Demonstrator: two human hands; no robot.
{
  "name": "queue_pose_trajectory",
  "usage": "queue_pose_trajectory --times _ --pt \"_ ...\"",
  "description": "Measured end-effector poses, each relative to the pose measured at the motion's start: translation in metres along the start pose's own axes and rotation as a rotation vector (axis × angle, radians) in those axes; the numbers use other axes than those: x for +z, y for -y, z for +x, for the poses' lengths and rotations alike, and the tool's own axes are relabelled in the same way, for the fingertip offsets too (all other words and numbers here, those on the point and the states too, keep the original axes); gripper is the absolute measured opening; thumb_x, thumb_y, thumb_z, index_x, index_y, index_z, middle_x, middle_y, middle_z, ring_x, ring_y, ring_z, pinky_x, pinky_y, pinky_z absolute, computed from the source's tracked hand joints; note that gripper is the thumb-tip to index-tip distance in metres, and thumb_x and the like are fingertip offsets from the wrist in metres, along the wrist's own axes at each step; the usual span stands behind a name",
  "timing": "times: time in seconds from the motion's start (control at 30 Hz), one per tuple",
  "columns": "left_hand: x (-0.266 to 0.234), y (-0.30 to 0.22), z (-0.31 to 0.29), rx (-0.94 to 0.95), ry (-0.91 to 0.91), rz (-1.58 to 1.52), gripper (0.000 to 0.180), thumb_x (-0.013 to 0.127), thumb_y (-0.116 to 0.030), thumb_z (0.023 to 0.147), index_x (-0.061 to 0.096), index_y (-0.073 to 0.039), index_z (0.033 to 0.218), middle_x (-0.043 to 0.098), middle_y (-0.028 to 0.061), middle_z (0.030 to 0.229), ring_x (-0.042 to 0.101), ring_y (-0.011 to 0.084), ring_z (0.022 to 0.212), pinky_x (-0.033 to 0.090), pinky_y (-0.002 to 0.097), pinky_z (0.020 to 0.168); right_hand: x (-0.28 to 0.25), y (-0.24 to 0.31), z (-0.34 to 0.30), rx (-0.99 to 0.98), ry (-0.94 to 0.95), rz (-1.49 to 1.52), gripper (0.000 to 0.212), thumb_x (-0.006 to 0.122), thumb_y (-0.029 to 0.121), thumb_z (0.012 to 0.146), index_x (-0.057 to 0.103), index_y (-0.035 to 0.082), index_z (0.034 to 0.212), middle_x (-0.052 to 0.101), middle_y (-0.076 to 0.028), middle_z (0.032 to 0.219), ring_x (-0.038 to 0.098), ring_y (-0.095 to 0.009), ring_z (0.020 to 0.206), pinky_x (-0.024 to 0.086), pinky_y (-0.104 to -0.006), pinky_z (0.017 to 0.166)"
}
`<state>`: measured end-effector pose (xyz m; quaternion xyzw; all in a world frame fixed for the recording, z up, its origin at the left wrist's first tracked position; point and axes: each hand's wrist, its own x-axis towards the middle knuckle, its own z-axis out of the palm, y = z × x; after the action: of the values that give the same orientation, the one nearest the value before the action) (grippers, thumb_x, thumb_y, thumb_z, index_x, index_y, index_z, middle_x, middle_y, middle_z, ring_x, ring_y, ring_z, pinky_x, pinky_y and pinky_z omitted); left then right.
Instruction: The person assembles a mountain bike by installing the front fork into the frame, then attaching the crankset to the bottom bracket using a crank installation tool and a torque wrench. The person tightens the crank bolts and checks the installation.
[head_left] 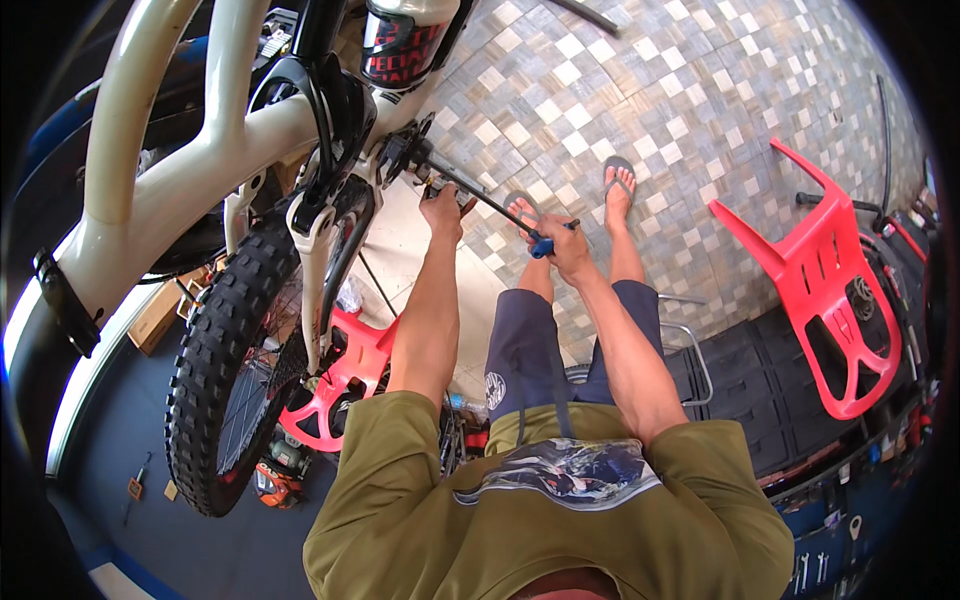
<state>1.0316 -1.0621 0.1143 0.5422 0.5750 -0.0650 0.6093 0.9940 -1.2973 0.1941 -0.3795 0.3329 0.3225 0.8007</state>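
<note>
A white mountain bike (270, 135) stands raised at the left, its knobby rear wheel (225, 370) hanging nearest me. My left hand (441, 213) is closed just below the crank area (405, 150); what its fingers hold is small and mostly hidden. From the crank area a long black bar (482, 195) slants down to the right. At its lower end my right hand (568, 247) is wrapped round a blue-handled tool (541, 248), whose dark tip shows past the fingers. How the tool and the bar join is hard to see.
A red plastic chair (825, 280) stands at the right, beside black crates or mats (745, 390). Another red plastic seat (350, 375) is behind the wheel. An orange and grey device (280, 480) lies below the wheel. Wrenches (812, 570) hang at the lower right.
</note>
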Motion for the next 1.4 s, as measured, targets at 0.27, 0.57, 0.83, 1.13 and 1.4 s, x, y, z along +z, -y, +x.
queue_pose_trajectory --times 0.27,0.57,0.83,1.13,1.4 --pt "-0.010 -0.005 -0.010 -0.057 0.055 -0.002 0.023 0.066 -0.003 0.091 0.059 -0.004 0.113 0.064 0.0096 0.099 0.066 0.0246 0.087 0.068 0.0496 0.067 0.000 0.028 -0.008 0.225 0.047 -0.053 0.012 0.060 0.021 0.088 0.063 0.009 0.090 0.064 -0.003 0.081 0.062 -0.011 0.072 0.043 -0.0258 0.057" --pt "-0.032 -0.002 -0.003 -0.088 0.141 0.008 0.016 0.072 -0.008 0.090 0.064 0.003 0.101 0.067 0.0111 0.093 0.068 0.0242 0.081 0.068 0.0484 0.072 -0.011 0.011 -0.012 0.152 0.047 -0.207 0.039 0.072 0.041 0.093 0.069 0.007 0.111 0.071 -0.002 0.090 0.067 -0.011 0.076 0.053 -0.0263 0.063" --pt "-0.057 -0.007 -0.026 -0.037 0.111 -0.017 0.020 0.071 -0.006 0.090 0.064 0.003 0.106 0.069 0.0132 0.100 0.070 0.0249 0.085 0.068 0.0472 0.072 -0.036 0.035 -0.015 0.176 0.111 -0.104 0.025 0.069 0.029 0.096 0.070 0.004 0.102 0.069 -0.003 0.088 0.065 -0.011 0.074 0.055 -0.0272 0.068" --pt "-0.140 -0.069 -0.153 0.069 0.207 -0.118 0.029 0.066 -0.007 0.094 0.065 0.000 0.122 0.072 0.0119 0.106 0.073 0.0224 0.090 0.067 0.0443 0.073 -0.153 0.011 -0.051 0.099 -0.308 -0.278 0.019 0.067 0.021 0.093 0.065 0.002 0.091 0.063 -0.005 0.073 0.063 -0.014 0.063 0.054 -0.0304 0.059" --pt "0.070 -0.120 -0.181 0.282 0.687 -0.235 0.034 0.065 -0.016 0.097 0.061 0.000 0.127 0.069 0.0135 0.119 0.069 0.0260 0.105 0.064 0.0481 0.078 -0.206 0.040 -0.083 0.006 -0.496 -0.566 0.021 0.069 0.025 0.091 0.065 0.005 0.089 0.065 -0.005 0.073 0.063 -0.014 0.061 0.050 -0.0286 0.052"
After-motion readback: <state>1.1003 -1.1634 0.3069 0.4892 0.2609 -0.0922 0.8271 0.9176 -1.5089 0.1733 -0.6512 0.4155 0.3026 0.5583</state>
